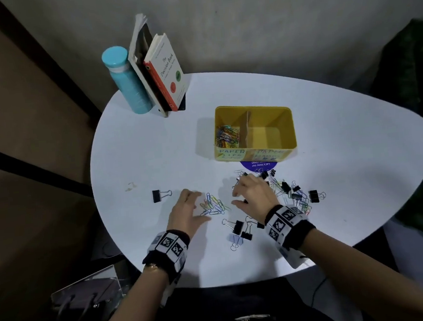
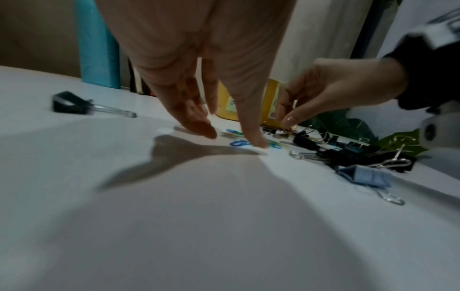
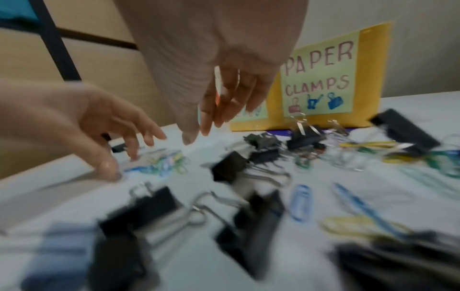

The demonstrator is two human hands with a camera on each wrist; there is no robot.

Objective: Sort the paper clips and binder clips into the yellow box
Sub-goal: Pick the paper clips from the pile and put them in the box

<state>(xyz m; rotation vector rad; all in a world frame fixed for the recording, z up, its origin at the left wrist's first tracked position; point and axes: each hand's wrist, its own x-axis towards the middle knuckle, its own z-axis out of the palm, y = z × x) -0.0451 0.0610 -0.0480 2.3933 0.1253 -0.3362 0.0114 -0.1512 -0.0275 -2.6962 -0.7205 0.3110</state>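
The yellow box (image 1: 255,154) stands mid-table with a divider; its left compartment holds coloured paper clips (image 1: 226,135), its right one shows only bare bottom. A small heap of coloured paper clips (image 1: 212,204) lies between my hands. My left hand (image 1: 200,206) is open just left of the heap, fingers straight, thumb tip (image 2: 259,143) on the table by a blue clip (image 2: 239,142). Hovering just right of the heap, my right hand (image 1: 234,195) has relaxed fingers (image 3: 219,118) holding nothing. Black binder clips (image 1: 294,191) mixed with paper clips lie to its right.
One black binder clip (image 1: 157,195) lies alone at the left. More binder clips (image 1: 238,230), one pale blue, sit near the front edge. A teal bottle (image 1: 125,81) and upright books (image 1: 159,73) stand at the back left. A purple sticker (image 1: 259,166) shows under the box.
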